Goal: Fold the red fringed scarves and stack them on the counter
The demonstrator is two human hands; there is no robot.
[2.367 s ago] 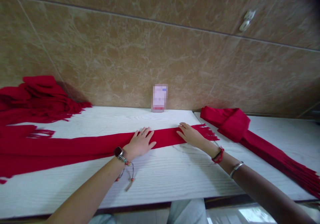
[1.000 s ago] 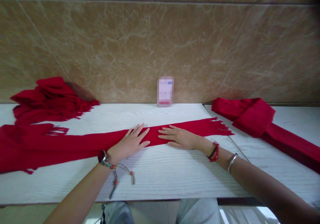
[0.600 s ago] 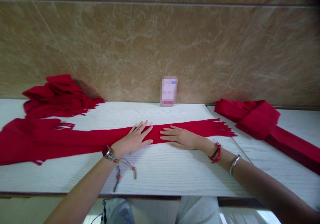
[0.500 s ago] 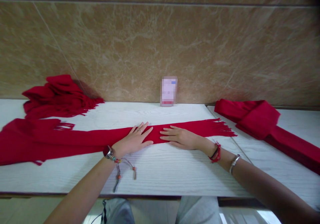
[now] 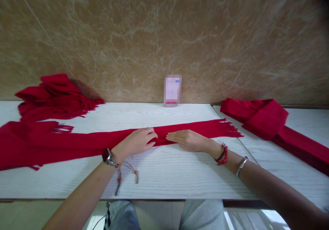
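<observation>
A long red scarf (image 5: 89, 142) lies stretched across the white table, with its fringe at the right end. Near its middle, my left hand (image 5: 136, 141) is closed on the cloth, its fingers curled and the thumb at the near edge. Just to the right, my right hand (image 5: 189, 140) presses its fingers together on the same scarf, fingertips pointing left. A short strip of red cloth shows between the two hands. Part of each grip is hidden beneath the hands.
Behind the scarf's left part lies a bunched red scarf (image 5: 56, 100). A folded red scarf (image 5: 272, 124) lies on the right. A blurred-out phone-like object (image 5: 172, 90) leans on the brown marbled wall (image 5: 123, 48). The white table (image 5: 164, 178) has its front edge near my legs.
My left hand's spread fingers have curled in on the scarf. My right hand's fingers have drawn together. The view has tilted slightly down.
</observation>
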